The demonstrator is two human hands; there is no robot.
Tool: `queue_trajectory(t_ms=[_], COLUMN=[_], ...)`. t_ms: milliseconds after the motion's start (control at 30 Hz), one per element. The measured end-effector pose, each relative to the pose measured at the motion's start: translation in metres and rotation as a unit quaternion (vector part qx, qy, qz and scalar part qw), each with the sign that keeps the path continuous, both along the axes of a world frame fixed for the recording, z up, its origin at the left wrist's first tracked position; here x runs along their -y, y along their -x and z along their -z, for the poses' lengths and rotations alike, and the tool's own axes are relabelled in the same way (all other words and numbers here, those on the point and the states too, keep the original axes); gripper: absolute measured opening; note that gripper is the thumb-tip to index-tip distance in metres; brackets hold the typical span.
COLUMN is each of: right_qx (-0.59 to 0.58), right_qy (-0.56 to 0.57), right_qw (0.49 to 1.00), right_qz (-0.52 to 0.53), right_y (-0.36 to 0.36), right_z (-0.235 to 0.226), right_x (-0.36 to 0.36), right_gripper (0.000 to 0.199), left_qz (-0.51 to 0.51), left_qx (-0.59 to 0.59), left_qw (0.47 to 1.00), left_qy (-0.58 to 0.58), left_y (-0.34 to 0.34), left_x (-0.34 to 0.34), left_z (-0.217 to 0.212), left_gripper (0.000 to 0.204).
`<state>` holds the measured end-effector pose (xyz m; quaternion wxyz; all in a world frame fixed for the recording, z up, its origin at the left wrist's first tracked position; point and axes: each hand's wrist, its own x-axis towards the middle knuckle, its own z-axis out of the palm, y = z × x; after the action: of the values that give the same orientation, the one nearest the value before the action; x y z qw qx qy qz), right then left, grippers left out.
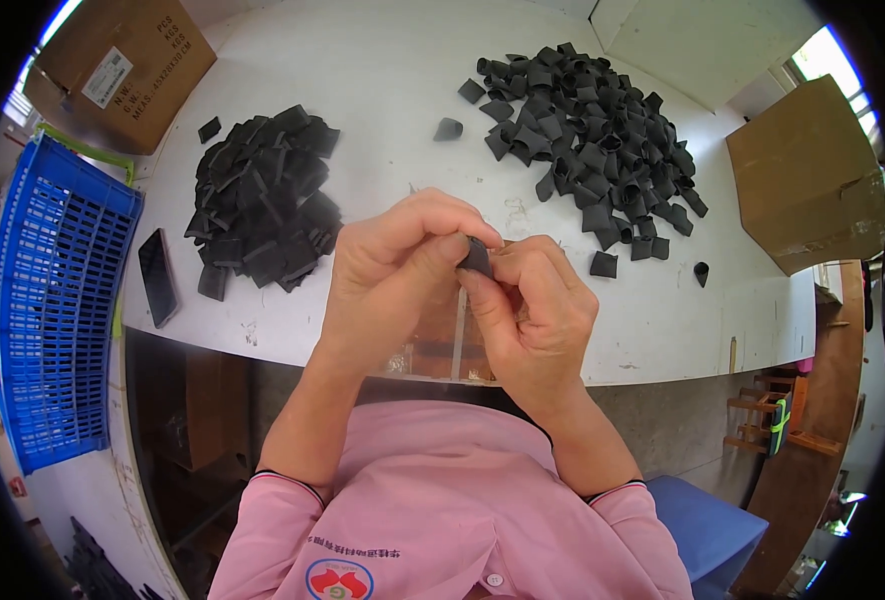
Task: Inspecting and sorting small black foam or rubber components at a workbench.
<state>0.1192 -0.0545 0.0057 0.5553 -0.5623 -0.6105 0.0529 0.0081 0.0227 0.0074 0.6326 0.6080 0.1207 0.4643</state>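
Observation:
A small black piece of soft, fabric-like material is pinched between both hands, above the near edge of the white table. My left hand closes thumb and fingers on its upper left side. My right hand grips it from the right, with thumb and curled fingers pressed together. Most of the piece is covered by fingers. To the left lies a heap of flat black pieces. A larger spread of short black tube-like loops lies at the far right, and one loose loop sits between the heaps.
A black phone lies near the table's left edge, beside a blue plastic basket. Cardboard boxes stand at the back left and right. Below the table at right is a blue seat.

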Motion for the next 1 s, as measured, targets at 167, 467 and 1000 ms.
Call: queue_trajectory(t_ms=[167, 467, 1000], right_qx=[0.086, 0.000, -0.038], right_qy=[-0.104, -0.045, -0.015], right_qw=[0.990, 0.999, 0.998], right_qz=[0.049, -0.001, -0.041], right_y=[0.001, 0.004, -0.006], right_z=[0.014, -0.011, 0.002], right_x=[-0.008, -0.005, 0.000], right_gripper=[0.017, 0.023, 0.018], left_qz=[-0.071, -0.086, -0.145], left_qx=[-0.040, 0.195, -0.015], left_qw=[0.992, 0.961, 0.989], left_qy=[-0.095, 0.179, -0.034], left_y=[0.000, -0.001, 0.007], left_x=[0.006, 0.018, 0.015], left_z=[-0.004, -0.004, -0.001], left_gripper=[0.014, 0.012, 0.015])
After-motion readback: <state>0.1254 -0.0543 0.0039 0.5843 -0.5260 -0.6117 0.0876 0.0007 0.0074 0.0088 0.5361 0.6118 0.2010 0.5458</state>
